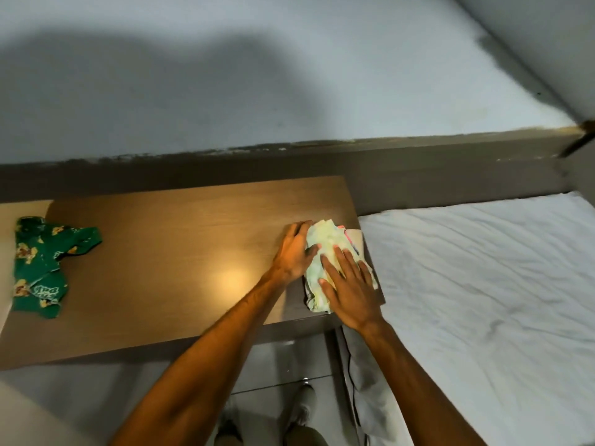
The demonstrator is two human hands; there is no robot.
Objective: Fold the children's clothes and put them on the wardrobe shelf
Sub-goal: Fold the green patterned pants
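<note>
A small pale yellow-green folded garment (323, 249) lies at the right end of a wooden table top (180, 252), with pink edges of other cloth showing under it. My left hand (294, 252) rests against the garment's left side, fingers curled on its edge. My right hand (349, 284) lies flat on top of it, fingers spread, pressing down. At the table's left end lies a green printed children's garment (45, 268), unfolded and crumpled.
A bed with a white wrinkled sheet (483, 284) stands right beside the table. A grey wall (225, 91) with a brown lower band runs behind. Pale floor tiles and my feet (302, 410) show below the table's front edge.
</note>
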